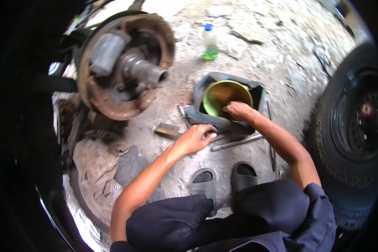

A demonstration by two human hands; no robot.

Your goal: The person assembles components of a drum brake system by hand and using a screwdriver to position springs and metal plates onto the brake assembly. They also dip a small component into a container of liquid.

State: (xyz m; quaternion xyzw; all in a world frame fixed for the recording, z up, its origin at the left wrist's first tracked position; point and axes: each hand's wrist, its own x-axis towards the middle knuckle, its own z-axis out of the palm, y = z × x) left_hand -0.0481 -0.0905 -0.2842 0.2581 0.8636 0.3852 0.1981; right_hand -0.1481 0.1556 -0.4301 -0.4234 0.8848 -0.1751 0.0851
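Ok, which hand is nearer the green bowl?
Right: the right hand is inside the green bowl; the left hand is outside it, below and to its left in the picture.

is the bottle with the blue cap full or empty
Neither: the bottle is partly full, with green liquid in its lower part and a paler section above.

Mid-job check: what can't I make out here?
Head view: whether the right hand grips anything; its fingers hide that inside the green bowl.
Head view: whether the left hand holds anything; curled fingers and blur hide it.
Head view: the inside of the blue container; the bowl mostly covers it.
Head view: the right edge of the tyre; the picture's dark edge cuts it off.
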